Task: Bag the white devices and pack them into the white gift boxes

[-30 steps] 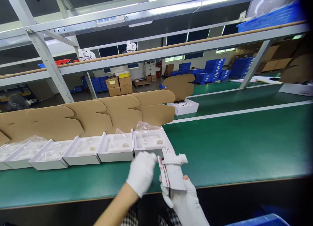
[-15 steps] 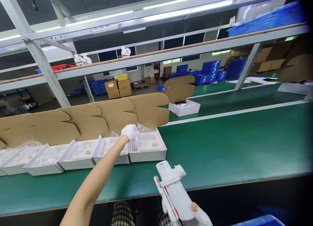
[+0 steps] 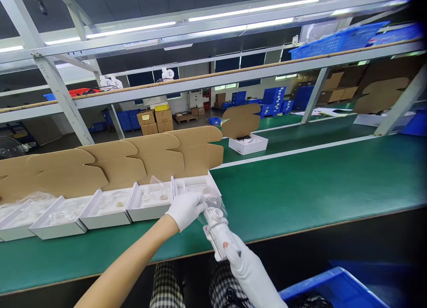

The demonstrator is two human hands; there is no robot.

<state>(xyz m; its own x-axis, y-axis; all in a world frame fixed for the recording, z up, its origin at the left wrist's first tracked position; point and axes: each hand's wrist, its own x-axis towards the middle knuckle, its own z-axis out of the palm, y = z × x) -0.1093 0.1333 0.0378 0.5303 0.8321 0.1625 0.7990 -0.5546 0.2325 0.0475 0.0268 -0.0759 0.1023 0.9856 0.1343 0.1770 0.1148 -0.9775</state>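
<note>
Left grip (image 3: 186, 210) pinches the bag (image 3: 211, 197); right grip (image 3: 245, 260) is closed around the device (image 3: 219, 231), near the bench (image 3: 283, 197) edge. Apparent step: aligning device and bag; the next move calls for an open bag mouth.

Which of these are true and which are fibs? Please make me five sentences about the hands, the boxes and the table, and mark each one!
1. The right hand holds a white device. True.
2. The left hand is touching a clear plastic bag. True.
3. The left hand is bare. False: it wears a white glove.
4. The row of white boxes has all its lids shut. False: the brown insides of the raised lids show behind the boxes.
5. The table is red. False: the table is green.
</note>
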